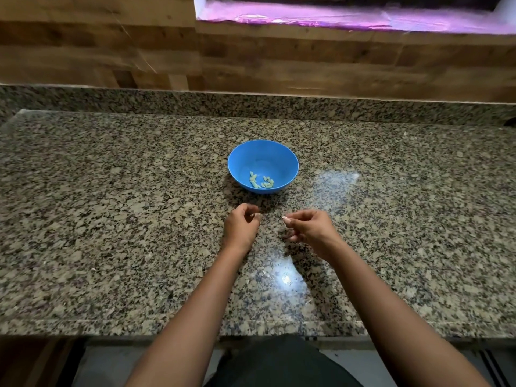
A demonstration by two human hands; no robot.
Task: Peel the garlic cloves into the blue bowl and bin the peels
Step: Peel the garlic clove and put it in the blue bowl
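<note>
- speckled granite counter [111, 233] is filling most of the view; a wood-panel wall [83, 51] is rising at 12 o'clock, with a pink-lit sill [307, 18] above it.
- blue bowl [262, 156] is sitting mid-counter, at 12 o'clock from both hands, near them but apart.
- peeled cloves [262, 182] are lying in a small cluster on the bowl floor, toward its 6 o'clock side.
- left hand [241, 229] is hovering low with fingers curled inward; a pale speck is showing at the tips, too small to tell whether it is clove, peel or nail.
- right hand [308, 229] is bringing thumb and forefinger together, tips pointing to 9 o'clock; same doubt, so cannot tell what it is gripping, if anything.
- judgement: peeling is looking nearly done. no unpeeled cloves are showing on the counter.
- thin flecks [265, 274] near the glare at 6 o'clock may be peel scraps; binning is looking like the remaining step, and no bin is showing.
- open stone is stretching at 3 and 9 o'clock; the front edge is running at 6 o'clock under the forearms, a raised granite lip at 12 o'clock. the bowl is sitting well apart from every edge.
</note>
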